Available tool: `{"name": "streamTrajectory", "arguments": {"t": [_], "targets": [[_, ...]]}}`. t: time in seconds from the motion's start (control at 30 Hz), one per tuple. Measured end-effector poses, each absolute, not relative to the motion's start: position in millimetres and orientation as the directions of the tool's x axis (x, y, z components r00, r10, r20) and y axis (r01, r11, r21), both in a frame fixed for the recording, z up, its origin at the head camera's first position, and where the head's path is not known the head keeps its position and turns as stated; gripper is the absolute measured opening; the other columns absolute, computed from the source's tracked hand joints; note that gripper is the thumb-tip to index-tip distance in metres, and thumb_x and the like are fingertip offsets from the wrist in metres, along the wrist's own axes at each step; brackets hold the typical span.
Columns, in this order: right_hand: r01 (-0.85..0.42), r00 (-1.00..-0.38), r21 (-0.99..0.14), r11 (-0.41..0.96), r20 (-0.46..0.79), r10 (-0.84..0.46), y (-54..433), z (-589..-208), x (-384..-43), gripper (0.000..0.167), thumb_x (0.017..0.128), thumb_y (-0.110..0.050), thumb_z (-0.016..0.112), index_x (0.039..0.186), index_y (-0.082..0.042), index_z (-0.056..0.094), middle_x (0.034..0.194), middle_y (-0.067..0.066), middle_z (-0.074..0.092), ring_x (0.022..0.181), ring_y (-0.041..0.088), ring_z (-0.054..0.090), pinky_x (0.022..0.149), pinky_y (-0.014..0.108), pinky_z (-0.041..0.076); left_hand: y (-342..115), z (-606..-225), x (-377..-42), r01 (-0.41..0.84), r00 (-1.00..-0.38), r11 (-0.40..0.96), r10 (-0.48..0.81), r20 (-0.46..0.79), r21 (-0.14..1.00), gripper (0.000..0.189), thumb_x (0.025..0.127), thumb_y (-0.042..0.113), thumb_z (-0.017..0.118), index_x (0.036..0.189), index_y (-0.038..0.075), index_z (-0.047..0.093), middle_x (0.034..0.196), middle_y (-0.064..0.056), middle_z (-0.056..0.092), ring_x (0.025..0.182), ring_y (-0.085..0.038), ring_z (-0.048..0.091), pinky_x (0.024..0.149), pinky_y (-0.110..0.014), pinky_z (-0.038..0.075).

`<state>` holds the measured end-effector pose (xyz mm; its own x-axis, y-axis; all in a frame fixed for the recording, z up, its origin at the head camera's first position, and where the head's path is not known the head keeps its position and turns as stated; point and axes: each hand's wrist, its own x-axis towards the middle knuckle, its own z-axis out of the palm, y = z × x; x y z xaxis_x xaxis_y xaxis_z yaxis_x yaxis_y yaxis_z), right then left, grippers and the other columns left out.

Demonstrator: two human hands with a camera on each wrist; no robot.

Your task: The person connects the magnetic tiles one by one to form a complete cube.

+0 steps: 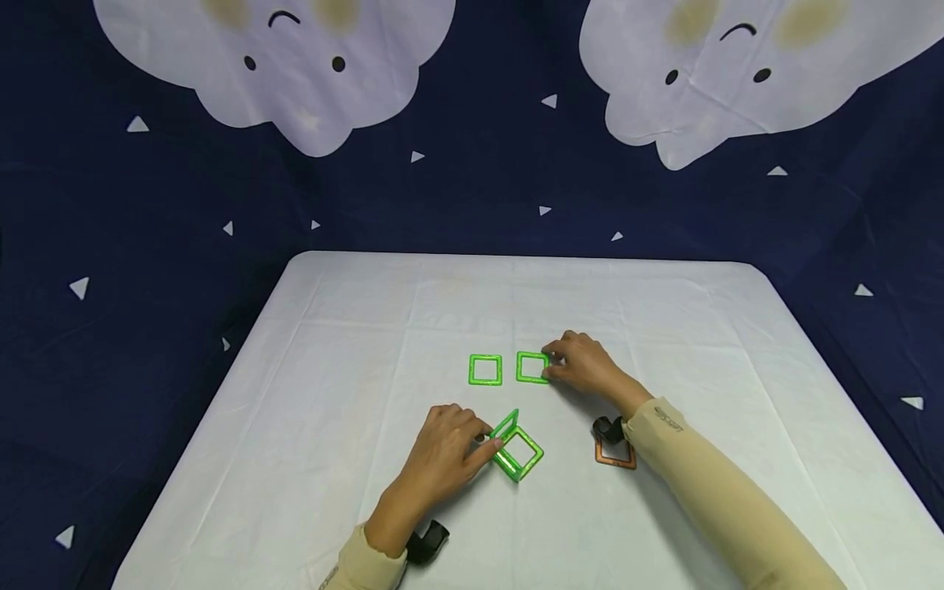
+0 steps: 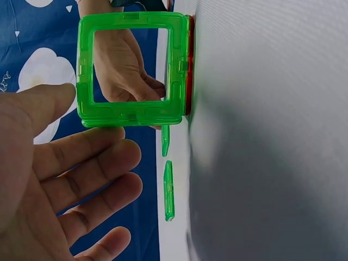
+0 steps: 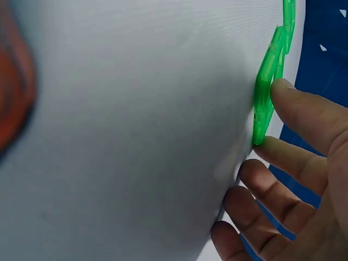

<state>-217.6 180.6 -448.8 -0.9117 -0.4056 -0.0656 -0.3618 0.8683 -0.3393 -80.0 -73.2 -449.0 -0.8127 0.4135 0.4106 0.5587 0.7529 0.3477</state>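
A cluster of joined green square magnetic tiles [image 1: 528, 468] stands on the table near its middle, with one tile tilted out at the top left. My left hand [image 1: 446, 449] pinches this cluster at its left side between thumb and index finger. In the left wrist view an upright green tile [image 2: 130, 120] has a red strip [image 2: 190, 65] along its table-side edge. Farther back, my right hand [image 1: 586, 366] pinches the right edge of a flat-lying green square tile [image 1: 533, 380] with thumb and index finger. The other right fingers [image 3: 261, 228] spread near the tabletop.
Another green square tile [image 1: 485, 382] lies flat just left of the one at my right hand. An orange square tile [image 1: 615, 464] lies under the right wrist, partly covered by the black wrist camera [image 1: 608, 429]. A white cloth covers the table [image 1: 354, 328]; a dark blue patterned curtain [image 1: 472, 197] hangs behind.
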Motion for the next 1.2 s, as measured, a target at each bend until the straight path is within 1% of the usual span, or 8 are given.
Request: {"name": "streamTrajectory", "arguments": {"t": [0.17,0.37,0.47,0.6,0.8,0.93,1.03,1.2], "targets": [[-0.367,-0.911,-0.312,0.876,-0.069,-0.407,179.1,-448.6,-218.7,0.042,0.080,-0.031,0.073,0.116,-0.010,0.066,0.099,0.007,0.062,0.092,0.023,0.056,0.080,0.042,0.045,-74.4,-448.1,-78.7,0.553,-0.818,0.753,0.410,0.403,0.357,0.022,0.085,0.038,0.066,0.084,0.017,0.071,0.077,0.007,0.066,0.076,-0.010,0.055,0.088,-0.033,0.042],[-0.362,-0.912,-0.328,0.872,-0.069,-0.405,179.3,-446.9,-219.8,0.040,0.080,-0.031,0.073,0.111,-0.008,0.065,0.098,0.008,0.062,0.093,0.025,0.056,0.083,0.044,0.045,-75.4,-447.4,-78.5,0.564,-0.810,0.744,0.413,0.416,0.360,0.020,0.084,0.036,0.067,0.084,0.017,0.071,0.077,0.007,0.066,0.075,-0.009,0.055,0.087,-0.033,0.042],[-0.357,-0.913,-0.350,0.866,-0.066,-0.403,180.8,-446.7,-219.9,0.038,0.080,-0.030,0.074,0.109,-0.008,0.064,0.097,0.008,0.063,0.093,0.024,0.056,0.083,0.043,0.044,-75.4,-447.2,-78.4,0.569,-0.805,0.740,0.413,0.425,0.358,0.019,0.084,0.035,0.068,0.085,0.017,0.071,0.076,0.007,0.065,0.075,-0.009,0.055,0.087,-0.033,0.042],[-0.331,-0.919,-0.401,0.854,-0.068,-0.388,183.4,-448.0,-220.5,0.033,0.079,-0.026,0.074,0.105,-0.008,0.062,0.092,0.006,0.063,0.088,0.022,0.056,0.078,0.040,0.044,-75.3,-446.2,-78.0,0.573,-0.803,0.735,0.416,0.428,0.362,0.021,0.085,0.036,0.067,0.087,0.016,0.072,0.076,0.007,0.065,0.076,-0.010,0.055,0.088,-0.033,0.042],[-0.282,-0.929,-0.490,0.825,-0.076,-0.362,186.9,-446.8,-218.5,0.029,0.082,-0.018,0.071,0.106,-0.009,0.057,0.093,0.008,0.066,0.087,0.022,0.060,0.078,0.039,0.047,-74.9,-447.5,-78.7,0.570,-0.806,0.739,0.417,0.420,0.360,0.019,0.085,0.036,0.067,0.086,0.017,0.071,0.077,0.007,0.065,0.076,-0.009,0.055,0.089,-0.033,0.042],[-0.292,-0.929,-0.517,0.804,-0.046,-0.367,188.0,-445.6,-216.7,0.027,0.082,-0.015,0.071,0.104,-0.010,0.057,0.089,0.007,0.067,0.082,0.020,0.061,0.076,0.038,0.048,-75.3,-447.7,-78.9,0.565,-0.810,0.741,0.414,0.415,0.363,0.020,0.084,0.036,0.067,0.086,0.017,0.071,0.077,0.007,0.065,0.076,-0.009,0.055,0.089,-0.033,0.042],[-0.295,-0.930,-0.527,0.797,-0.031,-0.365,188.6,-445.1,-215.8,0.026,0.081,-0.014,0.071,0.103,-0.010,0.057,0.085,0.005,0.067,0.078,0.017,0.060,0.073,0.035,0.047,-75.6,-447.9,-79.1,0.568,-0.808,0.740,0.415,0.419,0.361,0.020,0.084,0.037,0.067,0.086,0.017,0.071,0.077,0.007,0.066,0.076,-0.010,0.055,0.089,-0.033,0.042],[-0.296,-0.929,-0.544,0.786,-0.030,-0.370,189.8,-443.6,-213.9,0.024,0.082,-0.012,0.071,0.103,-0.008,0.060,0.085,0.004,0.068,0.075,0.015,0.059,0.068,0.030,0.045,-76.2,-448.4,-79.6,0.575,-0.800,0.739,0.418,0.431,0.351,0.021,0.084,0.037,0.068,0.086,0.017,0.072,0.077,0.006,0.066,0.076,-0.010,0.056,0.088,-0.034,0.043]]}}
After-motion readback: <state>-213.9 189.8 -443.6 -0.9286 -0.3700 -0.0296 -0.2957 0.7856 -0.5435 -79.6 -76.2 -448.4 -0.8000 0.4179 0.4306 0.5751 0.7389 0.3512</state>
